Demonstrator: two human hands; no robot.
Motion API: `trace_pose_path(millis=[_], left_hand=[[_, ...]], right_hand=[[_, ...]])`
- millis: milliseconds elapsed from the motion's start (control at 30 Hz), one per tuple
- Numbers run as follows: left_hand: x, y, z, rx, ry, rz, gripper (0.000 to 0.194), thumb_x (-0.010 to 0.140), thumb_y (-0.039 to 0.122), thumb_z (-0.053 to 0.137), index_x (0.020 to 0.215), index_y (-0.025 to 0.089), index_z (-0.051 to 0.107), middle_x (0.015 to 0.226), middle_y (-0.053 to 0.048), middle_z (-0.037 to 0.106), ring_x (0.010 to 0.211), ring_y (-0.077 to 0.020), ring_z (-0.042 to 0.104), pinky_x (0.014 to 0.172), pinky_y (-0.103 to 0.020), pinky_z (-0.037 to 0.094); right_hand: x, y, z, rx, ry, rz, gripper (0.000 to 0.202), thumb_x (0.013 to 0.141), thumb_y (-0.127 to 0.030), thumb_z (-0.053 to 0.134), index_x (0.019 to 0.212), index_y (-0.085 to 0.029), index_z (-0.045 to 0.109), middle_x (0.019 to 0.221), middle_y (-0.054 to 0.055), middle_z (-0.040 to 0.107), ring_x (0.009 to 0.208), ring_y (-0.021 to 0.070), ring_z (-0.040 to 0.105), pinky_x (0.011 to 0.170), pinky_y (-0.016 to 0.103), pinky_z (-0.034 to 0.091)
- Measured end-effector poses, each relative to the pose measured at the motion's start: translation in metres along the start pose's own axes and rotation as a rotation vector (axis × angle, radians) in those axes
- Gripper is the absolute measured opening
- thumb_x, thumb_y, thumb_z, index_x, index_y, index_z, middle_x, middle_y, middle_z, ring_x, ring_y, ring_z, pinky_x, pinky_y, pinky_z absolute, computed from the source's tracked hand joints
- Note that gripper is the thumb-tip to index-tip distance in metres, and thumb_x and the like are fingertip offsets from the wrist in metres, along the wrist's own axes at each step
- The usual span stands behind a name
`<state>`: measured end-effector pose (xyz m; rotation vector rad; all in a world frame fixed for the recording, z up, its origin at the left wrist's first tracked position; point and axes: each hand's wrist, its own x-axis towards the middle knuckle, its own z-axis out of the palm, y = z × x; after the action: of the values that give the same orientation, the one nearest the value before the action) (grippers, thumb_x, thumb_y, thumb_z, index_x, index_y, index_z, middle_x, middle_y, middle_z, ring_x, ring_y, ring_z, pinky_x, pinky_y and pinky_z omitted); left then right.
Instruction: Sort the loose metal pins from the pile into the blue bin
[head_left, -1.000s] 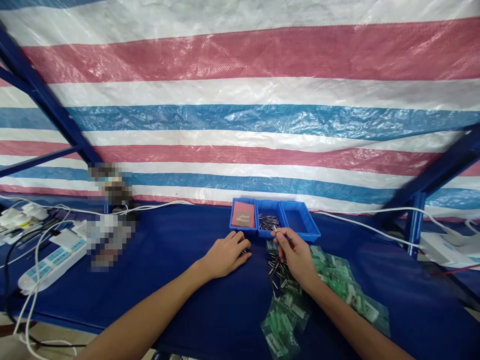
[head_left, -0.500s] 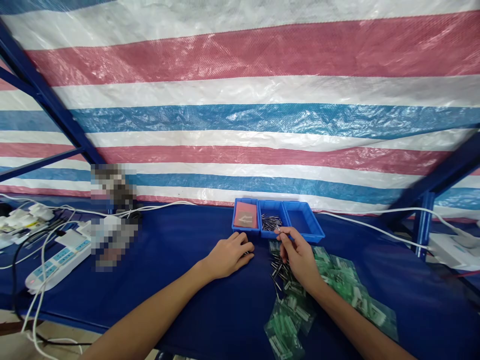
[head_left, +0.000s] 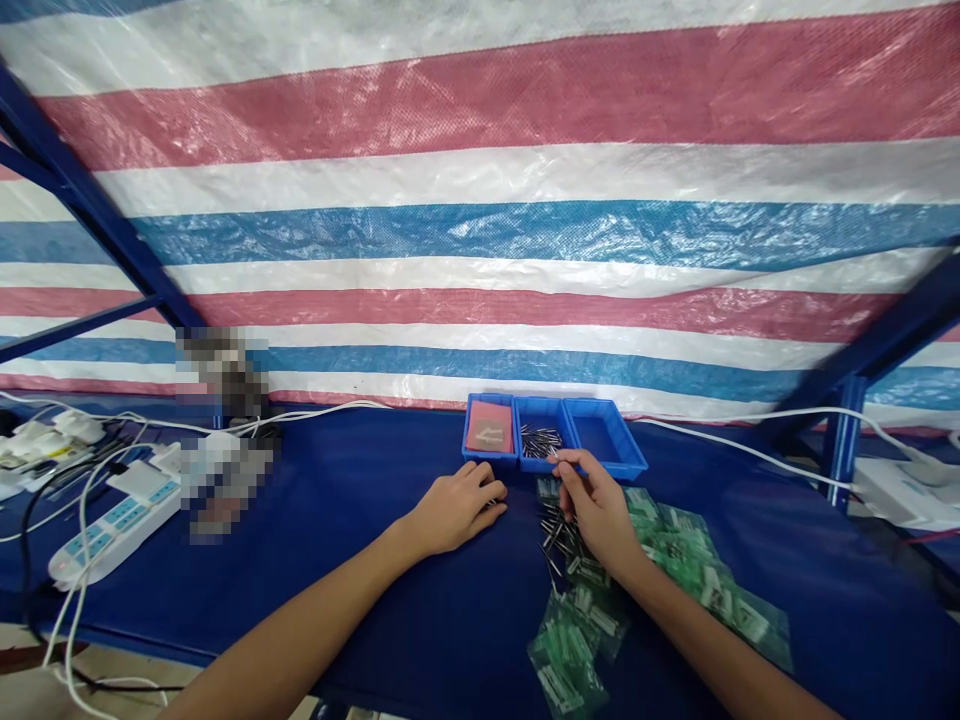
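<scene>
My left hand [head_left: 459, 508] rests on the blue table in front of the left blue bin [head_left: 480, 458], its fingers loosely curled, and whatever may be under them is hidden. That bin holds a pink sheet [head_left: 501, 415] with small pale pieces on it. At the front edge of the middle bin, which holds thin dark metal pieces [head_left: 540, 440], my right hand [head_left: 596, 505] pinches with thumb and forefinger; what is between the tips is too small to make out. Beneath and beside this hand lie more thin metal pieces [head_left: 556, 540] and green plastic packets [head_left: 686, 550].
The right blue bin [head_left: 604, 435] adjoins the middle one. More green packets [head_left: 566, 660] lie near the front edge. A white power strip [head_left: 120, 520] with cables stands at the left, a white device [head_left: 900, 490] at the right. A striped sheet hangs behind.
</scene>
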<state>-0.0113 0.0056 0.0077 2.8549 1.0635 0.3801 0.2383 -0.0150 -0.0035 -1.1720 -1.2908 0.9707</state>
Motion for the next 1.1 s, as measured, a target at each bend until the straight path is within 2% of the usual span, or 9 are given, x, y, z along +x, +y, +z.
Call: trace_pose_path(millis=[367,600,867,1100], left_hand=[[-0.0001,-0.001,0.0,0.002,-0.012,0.023,0.024,0.114,0.042,0.045,0.114,0.024,0.06,0.112,-0.004,0.061,0.102,-0.0204,0.058,0.079,-0.031,0.051],[-0.0004,-0.0027,0.0053,-0.047,0.002,0.033,0.021,0.115,0.039,0.046,0.115,0.024,0.061,0.112,-0.003,0.062,0.103,-0.0196,0.059,0.083,-0.03,0.051],[0.0005,-0.0051,0.0056,-0.152,0.024,0.041,0.022,0.114,0.038,0.048,0.116,0.024,0.063,0.11,-0.004,0.063,0.101,-0.02,0.061,0.089,-0.031,0.05],[0.0011,-0.0062,0.006,-0.208,0.025,0.046,0.021,0.114,0.035,0.049,0.119,0.024,0.066,0.107,-0.005,0.063,0.1,-0.0209,0.062,0.091,-0.033,0.047]], right_hand=[[-0.0006,0.0017,-0.0007,0.009,0.001,0.001,0.041,0.098,-0.063,0.065,0.111,-0.024,0.067,0.069,-0.001,0.059,0.051,0.0167,0.052,0.044,0.028,0.044],[-0.0003,-0.0032,-0.0005,0.031,-0.002,-0.005,0.043,0.099,-0.063,0.062,0.109,-0.022,0.069,0.086,0.002,0.063,0.051,0.0126,0.05,0.042,0.026,0.043],[0.0014,-0.0048,-0.0003,0.101,-0.025,-0.002,0.042,0.099,-0.064,0.064,0.105,-0.023,0.066,0.084,0.0,0.059,0.048,0.0105,0.049,0.04,0.025,0.042],[-0.0024,-0.0015,0.0003,0.07,-0.04,0.019,0.037,0.098,-0.062,0.069,0.106,-0.028,0.057,0.056,-0.006,0.051,0.047,0.016,0.05,0.044,0.026,0.043]])
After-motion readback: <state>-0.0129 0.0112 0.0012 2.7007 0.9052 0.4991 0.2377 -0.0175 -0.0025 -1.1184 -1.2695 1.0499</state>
